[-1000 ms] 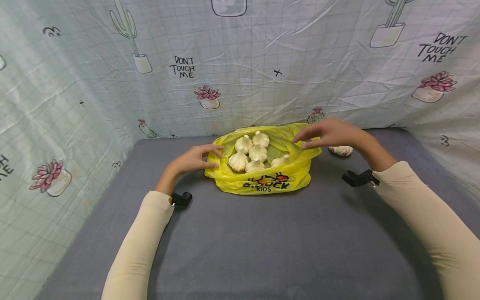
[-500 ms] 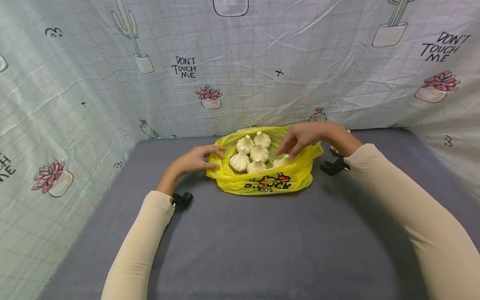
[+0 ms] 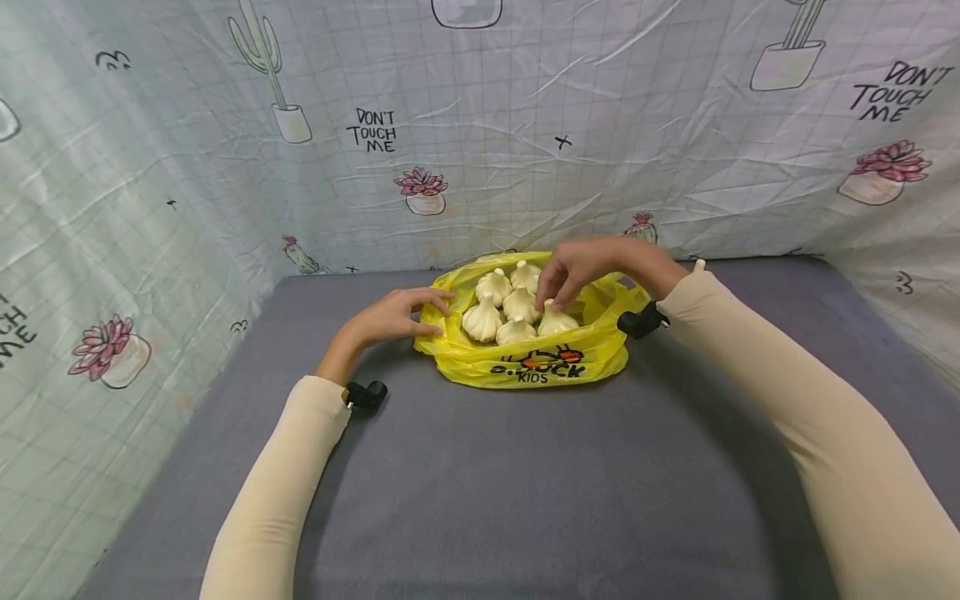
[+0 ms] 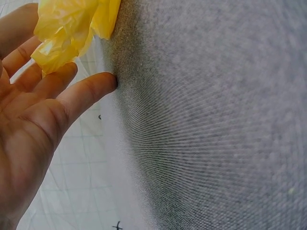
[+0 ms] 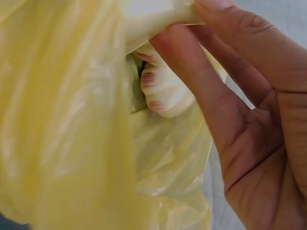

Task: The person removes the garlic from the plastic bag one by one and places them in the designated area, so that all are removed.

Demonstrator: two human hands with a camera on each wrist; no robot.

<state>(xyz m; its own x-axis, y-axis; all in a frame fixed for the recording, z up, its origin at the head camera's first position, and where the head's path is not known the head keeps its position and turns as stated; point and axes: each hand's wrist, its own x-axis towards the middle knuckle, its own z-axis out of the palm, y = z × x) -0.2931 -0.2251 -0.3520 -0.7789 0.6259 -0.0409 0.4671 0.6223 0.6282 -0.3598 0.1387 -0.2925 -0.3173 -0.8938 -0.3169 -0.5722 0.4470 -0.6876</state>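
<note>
A yellow plastic bag (image 3: 525, 375) lies on its base with its mouth spread, and several white garlic bulbs (image 3: 482, 320) sit inside. My right hand (image 3: 588, 260) reaches in from the right and pinches one garlic bulb (image 3: 557, 322) by its stem, between thumb and fingers. That bulb stands upright at the right of the group. In the right wrist view, a red-streaked garlic bulb (image 5: 165, 93) shows behind the fingers. My left hand (image 3: 390, 317) rests at the bag's left rim, fingers relaxed and thumb apart. Yellow plastic (image 4: 72, 28) overlaps its fingers in the left wrist view.
Another bulb lies behind my right forearm, mostly hidden, with just its stem (image 3: 699, 265) showing. Grey cloth (image 3: 487, 483) covers the table. A patterned curtain (image 3: 480, 183) hangs close behind the bag. Each wrist carries a black camera mount (image 3: 366, 395).
My right hand has moved left from above the bag's right rim down to the right-hand bulb, now pinched and tipped upright. My left hand has stayed at the left rim.
</note>
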